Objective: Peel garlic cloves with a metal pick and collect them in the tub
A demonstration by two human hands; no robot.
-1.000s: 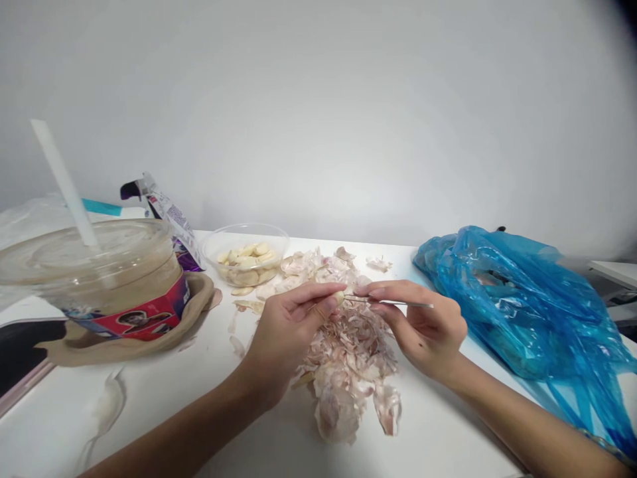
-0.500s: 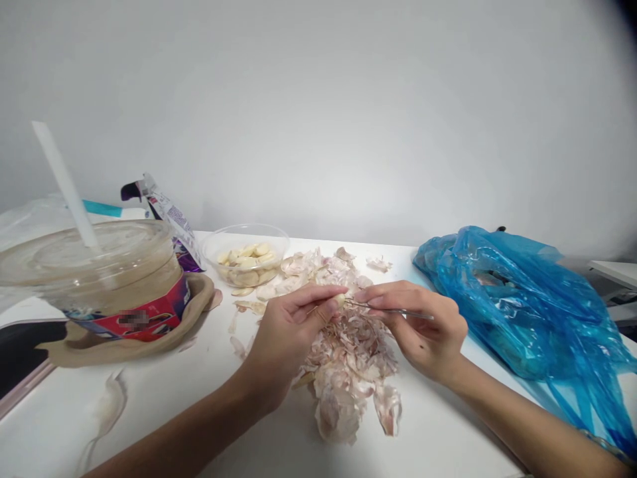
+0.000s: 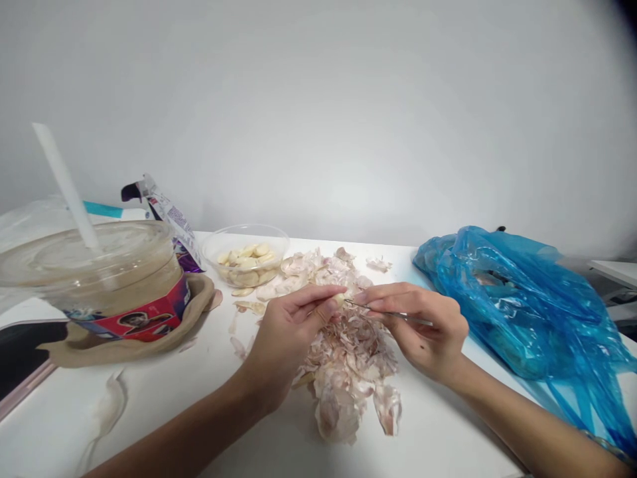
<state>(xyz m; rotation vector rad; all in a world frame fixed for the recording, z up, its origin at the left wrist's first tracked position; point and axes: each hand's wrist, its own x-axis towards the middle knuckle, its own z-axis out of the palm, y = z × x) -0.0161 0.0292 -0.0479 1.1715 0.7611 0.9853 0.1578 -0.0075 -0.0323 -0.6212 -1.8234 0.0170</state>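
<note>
Between the thumb and fingers of my left hand [image 3: 291,325] is a pale garlic clove [image 3: 340,300], mostly covered by the fingertips. My right hand [image 3: 423,325] pinches a thin metal tool [image 3: 398,313], whose tip meets the clove; its exact kind is too small to make out. Under both hands spreads a heap of garlic skins [image 3: 343,358], whitish and pinkish. Beyond my left hand stands a clear plastic bowl [image 3: 245,255] with several peeled garlic cloves [image 3: 249,259] in it.
A large iced-drink cup [image 3: 119,285] with a straw [image 3: 64,186] sits in a cardboard holder [image 3: 199,305] at the left. Behind it leans a purple and white packet [image 3: 172,219]. A dark-screened device [image 3: 24,352] lies at the left edge. On the right rests a blue plastic bag [image 3: 517,318].
Both hands stay in almost the same place. The tool's visible shaft has shifted very slightly at the clove; everything else looks unchanged.
</note>
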